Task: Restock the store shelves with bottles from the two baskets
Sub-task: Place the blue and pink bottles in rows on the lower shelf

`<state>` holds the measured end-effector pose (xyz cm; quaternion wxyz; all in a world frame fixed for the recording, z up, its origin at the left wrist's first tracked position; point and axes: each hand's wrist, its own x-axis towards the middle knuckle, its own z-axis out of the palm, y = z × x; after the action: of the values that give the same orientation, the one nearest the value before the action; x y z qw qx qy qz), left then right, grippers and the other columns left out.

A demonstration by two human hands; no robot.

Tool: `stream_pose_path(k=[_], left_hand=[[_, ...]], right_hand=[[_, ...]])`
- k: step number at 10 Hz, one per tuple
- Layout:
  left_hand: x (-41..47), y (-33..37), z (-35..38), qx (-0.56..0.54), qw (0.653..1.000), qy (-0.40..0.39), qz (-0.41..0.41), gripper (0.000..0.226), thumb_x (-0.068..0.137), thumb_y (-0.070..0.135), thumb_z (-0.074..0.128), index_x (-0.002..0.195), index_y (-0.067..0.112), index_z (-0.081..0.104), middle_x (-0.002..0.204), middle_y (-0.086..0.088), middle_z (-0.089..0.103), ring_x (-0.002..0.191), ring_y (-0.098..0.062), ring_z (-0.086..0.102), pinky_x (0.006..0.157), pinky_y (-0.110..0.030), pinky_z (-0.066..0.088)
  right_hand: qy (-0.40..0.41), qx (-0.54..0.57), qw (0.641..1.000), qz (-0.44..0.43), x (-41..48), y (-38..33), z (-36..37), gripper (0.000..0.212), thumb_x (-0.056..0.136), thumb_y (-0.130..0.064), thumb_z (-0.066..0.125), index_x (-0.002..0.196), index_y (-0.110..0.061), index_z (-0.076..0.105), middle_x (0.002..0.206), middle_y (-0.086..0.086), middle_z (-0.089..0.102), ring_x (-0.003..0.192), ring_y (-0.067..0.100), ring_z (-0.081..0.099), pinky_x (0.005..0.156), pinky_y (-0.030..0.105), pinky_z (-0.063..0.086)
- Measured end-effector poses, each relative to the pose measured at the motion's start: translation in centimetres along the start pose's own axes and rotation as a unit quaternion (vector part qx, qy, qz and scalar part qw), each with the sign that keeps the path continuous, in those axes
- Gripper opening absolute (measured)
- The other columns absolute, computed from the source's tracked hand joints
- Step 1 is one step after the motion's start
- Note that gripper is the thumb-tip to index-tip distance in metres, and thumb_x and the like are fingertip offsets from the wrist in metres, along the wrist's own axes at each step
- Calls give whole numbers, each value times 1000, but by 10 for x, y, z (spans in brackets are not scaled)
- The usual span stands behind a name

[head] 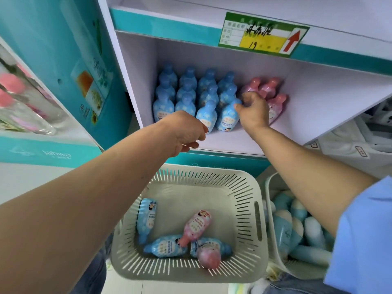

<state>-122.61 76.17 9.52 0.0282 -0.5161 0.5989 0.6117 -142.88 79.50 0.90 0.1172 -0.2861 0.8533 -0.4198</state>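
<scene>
Blue bottles point(186, 96) stand in rows on the white shelf point(229, 141), with three pink bottles point(275, 107) to their right. My right hand point(253, 112) reaches in between the blue and pink groups with fingers curled; whatever is under the palm is hidden. My left hand point(184, 132) hangs at the shelf's front edge, fingers loosely curled and holding nothing, just before a front blue bottle point(206, 116). Below, a white slotted basket point(244, 187) holds three blue bottles point(146, 219) and two pink bottles point(196, 227) lying down. A second basket point(270, 200) on the right holds several blue-and-white bottles point(297, 228).
A green and yellow price tag point(263, 32) hangs on the upper shelf's front edge. A teal display stand point(70, 66) rises on the left, with pink-capped clear bottles point(19, 98) beside it. White boxes point(350, 145) sit to the right of the shelf.
</scene>
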Motion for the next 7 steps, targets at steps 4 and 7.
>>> stream_pose_path(k=[4, 7], left_hand=[[15, -78, 26, 232, 971, -64, 2, 27, 90, -2, 52, 116, -1, 60, 76, -13, 58, 65, -18, 54, 56, -24, 42], [59, -158, 13, 379, 922, -66, -34, 35, 93, 5, 45, 126, 5, 58, 124, -13, 60, 99, -23, 59, 72, -28, 50]], right_hand=[[-440, -241, 854, -141, -177, 49, 13, 26, 87, -10, 56, 111, -11, 66, 111, 5, 68, 101, 20, 60, 84, 27, 42], [-602, -444, 656, -103, -201, 110, 96, 83, 65, -61, 68, 137, -28, 43, 123, 8, 50, 110, 29, 50, 89, 39, 48]])
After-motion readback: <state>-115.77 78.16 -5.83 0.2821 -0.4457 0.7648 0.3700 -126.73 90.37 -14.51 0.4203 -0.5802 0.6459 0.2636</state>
